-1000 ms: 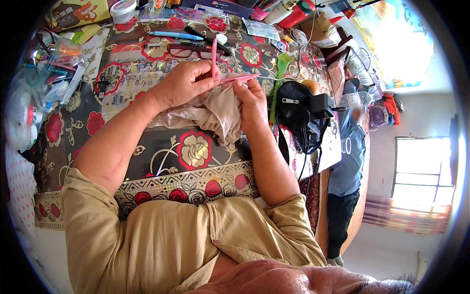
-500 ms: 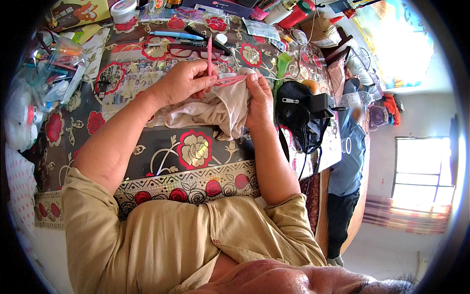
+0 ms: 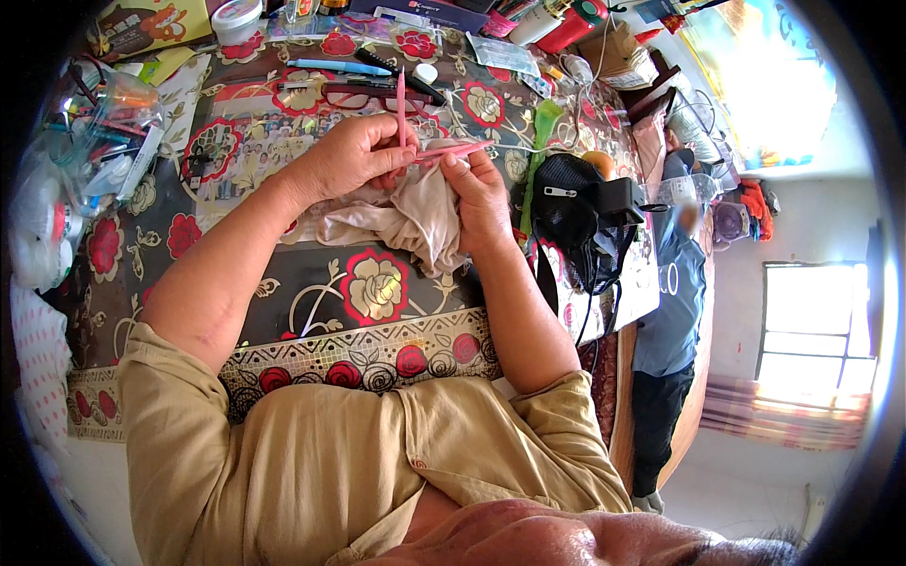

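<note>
My left hand (image 3: 363,156) is closed, pinching slim pink sticks above the table. One pink stick (image 3: 402,104) points upward from its fingers. A second pink stick (image 3: 462,150) lies crosswise, its tapered end reaching past my right hand; whether the two are joined I cannot tell. My right hand (image 3: 481,193) is closed on a crumpled beige cloth (image 3: 425,217), with thumb and fingers against the crosswise stick. The cloth hangs down to the table between my hands.
A flowered tablecloth (image 3: 311,321) covers the table. Beyond my hands lie eyeglasses (image 3: 349,98), a blue pen (image 3: 338,67) and a white cap (image 3: 427,73). A black bag (image 3: 571,208) is at right, plastic bags (image 3: 57,189) at left. A person (image 3: 665,321) in blue stands beyond the table.
My right hand has slid left and slightly down with the cloth, away from the crosswise stick's tip, which now shows bare. My left hand has barely moved.
</note>
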The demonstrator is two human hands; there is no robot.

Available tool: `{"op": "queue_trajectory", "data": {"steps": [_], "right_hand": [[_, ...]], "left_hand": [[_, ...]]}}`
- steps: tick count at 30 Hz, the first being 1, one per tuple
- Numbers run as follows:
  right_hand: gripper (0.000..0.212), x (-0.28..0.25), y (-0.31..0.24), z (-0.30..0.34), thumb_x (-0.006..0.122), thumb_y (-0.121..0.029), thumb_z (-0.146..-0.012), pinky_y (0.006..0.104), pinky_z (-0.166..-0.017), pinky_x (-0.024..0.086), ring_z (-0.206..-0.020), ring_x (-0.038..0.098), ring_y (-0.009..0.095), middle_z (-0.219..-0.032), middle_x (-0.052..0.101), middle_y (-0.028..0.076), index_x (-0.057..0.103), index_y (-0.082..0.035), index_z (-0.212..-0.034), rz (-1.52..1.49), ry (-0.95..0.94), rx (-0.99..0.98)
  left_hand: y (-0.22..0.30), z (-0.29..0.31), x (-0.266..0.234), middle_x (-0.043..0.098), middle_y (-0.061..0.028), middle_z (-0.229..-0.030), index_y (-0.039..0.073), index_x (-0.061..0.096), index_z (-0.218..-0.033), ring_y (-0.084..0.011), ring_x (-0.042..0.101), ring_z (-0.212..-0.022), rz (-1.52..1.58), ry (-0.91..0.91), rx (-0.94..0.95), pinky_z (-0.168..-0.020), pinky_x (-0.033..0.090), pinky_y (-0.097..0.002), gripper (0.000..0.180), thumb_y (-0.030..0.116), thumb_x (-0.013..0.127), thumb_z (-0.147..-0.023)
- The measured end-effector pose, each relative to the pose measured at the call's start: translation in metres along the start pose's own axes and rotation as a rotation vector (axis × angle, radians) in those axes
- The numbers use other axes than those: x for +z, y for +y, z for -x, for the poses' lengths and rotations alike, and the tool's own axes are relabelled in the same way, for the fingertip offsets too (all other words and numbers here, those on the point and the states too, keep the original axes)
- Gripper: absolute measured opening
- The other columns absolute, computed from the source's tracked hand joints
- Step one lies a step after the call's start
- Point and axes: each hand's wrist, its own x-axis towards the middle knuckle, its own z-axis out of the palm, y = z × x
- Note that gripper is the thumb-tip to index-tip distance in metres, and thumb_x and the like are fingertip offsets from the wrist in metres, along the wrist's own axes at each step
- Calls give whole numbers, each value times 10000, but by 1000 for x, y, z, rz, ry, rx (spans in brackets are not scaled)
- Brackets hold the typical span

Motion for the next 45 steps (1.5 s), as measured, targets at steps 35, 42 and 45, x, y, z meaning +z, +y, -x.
{"op": "queue_trajectory", "data": {"steps": [35,42,45], "right_hand": [[133,3,-4,-1,545,-123,-866,253,-612,490,-678,575,115,-812,599,47,526,-34,-963,39,51,9],[157,6,-2,2,576,-103,-848,235,-625,472,-707,556,90,-844,600,35,538,-23,-978,250,23,17],[163,6,-1,2,582,-98,-843,236,-629,470,-729,556,88,-867,601,35,544,-19,-981,249,6,0]], "left_hand": [[0,1,5,544,-13,-723,13,534,-946,-75,520,-626,-69,-1,49,-576,452,-223,123,101,552,-862],[0,1,4,551,-13,-742,15,538,-958,-75,525,-637,-42,-4,50,-583,454,-225,128,103,548,-865],[1,0,4,552,-11,-752,17,536,-964,-72,522,-643,-72,-9,56,-588,454,-224,131,103,547,-866]]}}
